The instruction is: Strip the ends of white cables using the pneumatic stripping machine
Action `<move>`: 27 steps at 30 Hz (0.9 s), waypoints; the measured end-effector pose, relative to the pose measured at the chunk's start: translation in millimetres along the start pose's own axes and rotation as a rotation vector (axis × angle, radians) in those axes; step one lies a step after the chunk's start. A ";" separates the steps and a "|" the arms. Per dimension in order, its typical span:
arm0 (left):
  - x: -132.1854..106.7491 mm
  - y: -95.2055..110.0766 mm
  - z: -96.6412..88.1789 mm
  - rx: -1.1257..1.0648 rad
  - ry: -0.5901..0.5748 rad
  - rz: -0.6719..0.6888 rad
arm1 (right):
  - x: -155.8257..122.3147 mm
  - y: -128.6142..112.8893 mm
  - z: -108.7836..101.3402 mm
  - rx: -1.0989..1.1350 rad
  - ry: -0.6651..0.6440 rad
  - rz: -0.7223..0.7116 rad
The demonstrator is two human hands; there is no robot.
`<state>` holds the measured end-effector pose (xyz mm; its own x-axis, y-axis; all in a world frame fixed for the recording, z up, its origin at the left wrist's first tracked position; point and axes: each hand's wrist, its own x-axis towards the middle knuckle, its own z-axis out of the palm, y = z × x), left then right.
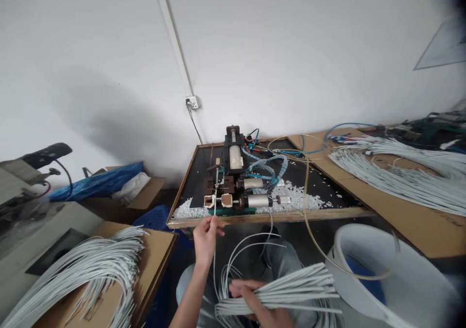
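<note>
My left hand (206,237) pinches a single white cable (216,206) and holds its end up into the small wire-stripping machine (236,182) on the black-topped bench (189,182). My right hand (255,296) lies low over my lap and grips a bundle of white cables (291,291) that fans out to the right. Several loose cable loops (243,250) curl up between my two hands.
White insulation scraps (298,197) litter the bench around the machine. A pile of white cables (91,265) lies on cardboard at the left, another pile (400,177) on the right table. A white bucket (400,274) stands at the right. A wall socket (192,102) feeds a black cord.
</note>
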<state>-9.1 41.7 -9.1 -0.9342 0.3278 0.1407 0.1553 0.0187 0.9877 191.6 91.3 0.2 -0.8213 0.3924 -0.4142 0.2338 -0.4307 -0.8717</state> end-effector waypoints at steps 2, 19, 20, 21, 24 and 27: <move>0.9 -2.5 1.0 0.005 0.010 -0.011 | -0.6 -2.2 -0.5 -0.013 -0.006 0.001; 4.3 -6.8 -6.1 0.020 -0.005 0.008 | 7.0 8.0 -1.1 0.048 -0.045 -0.023; 2.1 -5.4 -6.5 0.014 0.010 0.010 | 7.2 8.0 -0.5 0.041 -0.043 -0.035; -0.9 -3.7 -7.0 0.003 0.044 0.014 | 7.5 7.9 0.1 0.024 -0.041 -0.049; -13.4 2.4 -8.8 -0.018 0.158 0.039 | 9.2 6.8 1.1 -0.016 -0.023 -0.092; -26.1 8.3 -11.6 0.038 0.164 0.080 | 10.9 3.8 1.6 0.024 -0.022 -0.101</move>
<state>12.9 22.4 -3.8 -0.9578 0.1710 0.2310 0.2403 0.0356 0.9700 182.7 92.7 -7.2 -0.8512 0.4175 -0.3181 0.1365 -0.4090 -0.9022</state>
